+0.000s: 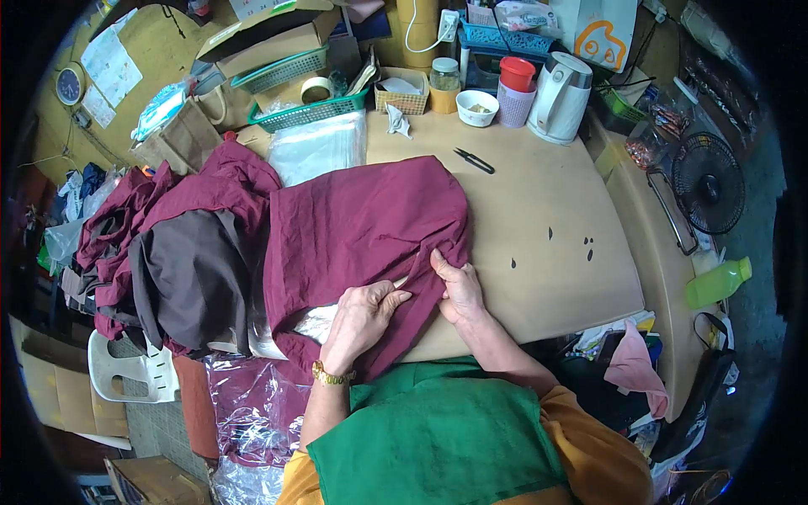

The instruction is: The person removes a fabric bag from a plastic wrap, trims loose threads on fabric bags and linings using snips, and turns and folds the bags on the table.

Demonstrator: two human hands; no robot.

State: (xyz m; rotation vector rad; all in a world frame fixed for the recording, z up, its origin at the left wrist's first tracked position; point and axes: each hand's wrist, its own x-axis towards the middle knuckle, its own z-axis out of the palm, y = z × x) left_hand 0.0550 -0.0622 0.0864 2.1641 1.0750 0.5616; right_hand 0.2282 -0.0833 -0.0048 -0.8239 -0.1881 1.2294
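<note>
A maroon garment (362,210) lies spread on the tan tabletop, its near side gathered into folds. My left hand (364,320), with a gold watch at the wrist, has thumb and fingers closed on the folded cloth. My right hand (457,288) pinches the garment's near right edge, thumb on top and fingers partly hidden. Something shiny and pale, like plastic, shows through a gap in the cloth beside my left wrist. Black thread snips (475,160) rest on the table beyond the garment.
Left of the garment is a heap of maroon and dark grey cloth (189,269). Clear plastic bags (318,145) lie behind it. Along the back stand a green basket (307,111), glass jar (444,74), white bowl (477,108) and electric kettle (561,97). A black fan (709,183) is at right.
</note>
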